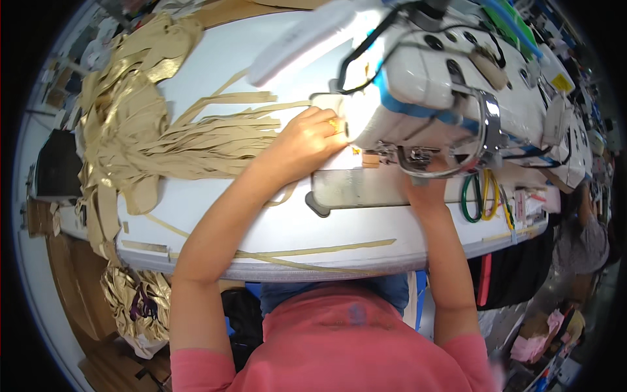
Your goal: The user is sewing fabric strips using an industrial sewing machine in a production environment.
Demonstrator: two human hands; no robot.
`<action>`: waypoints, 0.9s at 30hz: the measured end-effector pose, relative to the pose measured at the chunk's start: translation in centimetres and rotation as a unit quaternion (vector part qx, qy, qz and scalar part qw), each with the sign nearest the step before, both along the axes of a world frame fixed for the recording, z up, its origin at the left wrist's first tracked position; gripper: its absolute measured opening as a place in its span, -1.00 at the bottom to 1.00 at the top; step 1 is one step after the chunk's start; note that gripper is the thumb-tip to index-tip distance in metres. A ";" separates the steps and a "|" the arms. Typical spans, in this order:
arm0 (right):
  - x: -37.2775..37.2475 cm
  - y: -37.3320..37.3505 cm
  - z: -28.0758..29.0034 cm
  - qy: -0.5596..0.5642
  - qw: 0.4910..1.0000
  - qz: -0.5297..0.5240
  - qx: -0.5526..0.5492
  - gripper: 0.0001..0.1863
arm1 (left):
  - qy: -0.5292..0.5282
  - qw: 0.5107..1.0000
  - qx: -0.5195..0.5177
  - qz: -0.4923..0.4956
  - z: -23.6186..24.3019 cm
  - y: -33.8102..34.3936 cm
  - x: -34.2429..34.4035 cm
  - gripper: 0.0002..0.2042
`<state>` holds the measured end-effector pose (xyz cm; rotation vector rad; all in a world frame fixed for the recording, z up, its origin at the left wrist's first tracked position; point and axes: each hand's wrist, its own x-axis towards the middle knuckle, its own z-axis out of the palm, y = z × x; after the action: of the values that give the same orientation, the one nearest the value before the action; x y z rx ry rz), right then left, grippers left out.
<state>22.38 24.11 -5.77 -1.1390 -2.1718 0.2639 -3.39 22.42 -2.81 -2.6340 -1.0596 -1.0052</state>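
Note:
A white sewing machine [418, 78] stands on the table's right half, its metal bed plate [366, 189] below the needle area. My left hand [313, 140] rests at the left side of the machine head, fingers curled closed; whatever is in them is hidden. Behind a curved metal guard [486, 124] lies my right hand [424, 183], close to the needle area, its fingers mostly covered by machine parts. A small tan piece [370, 161] shows between the hands at the needle area. Many tan fabric strips [209, 144] spread from the left toward my left wrist.
Gold and tan fabric [134, 72] heaps at the table's far left. Loose narrow strips [313, 250] lie along the front edge. Green-handled [470, 199] and yellow-handled tools [490, 196] sit right of my right hand. A white lamp-like bar [300, 42] hangs above the table.

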 end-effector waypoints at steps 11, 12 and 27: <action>1.6 0.4 -2.8 0.214 0.971 0.033 -0.100 -0.86 | 0.061 0.957 -0.141 0.247 6.9 4.2 -4.0 -0.78; 1.6 0.6 -2.6 0.165 0.984 0.040 -0.054 -0.85 | 0.122 0.942 -0.161 0.270 8.4 5.0 -5.2 -0.75; -0.1 -0.2 -0.3 0.188 0.981 0.038 -0.043 -0.86 | 0.043 0.890 -0.293 0.347 9.2 -10.3 -26.8 -0.85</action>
<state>22.24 23.92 -6.05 -0.9632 -1.8836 0.5647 -30.15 12.09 6.40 -2.2592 -2.3308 -0.4380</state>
